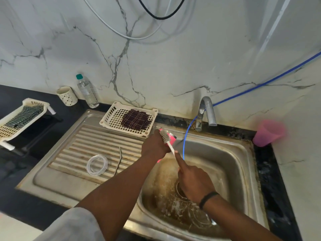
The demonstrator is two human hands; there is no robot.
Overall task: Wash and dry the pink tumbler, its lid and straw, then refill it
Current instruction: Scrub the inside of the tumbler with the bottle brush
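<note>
The steel sink [239,153] is lying under both hands, its basin stained brown and wet. Over its near-left corner the left hand [153,146] is wrapping its grip around the pink tumbler [172,139] — only a bright pink sliver is showing beyond the knuckles, plus a bit below the wrist, so its shape is mostly hidden. A bottle brush [165,137] is lying across the tumbler's top, white bristles up, its thin handle slanting down to the right hand [192,180], whose grip is pinching the handle's end at the fingertips. Left of the grip, on the ribbed drainboard, the clear round lid [97,164] is lying flat, and just beside it — apart from it — the bent metal straw [119,161].
</note>
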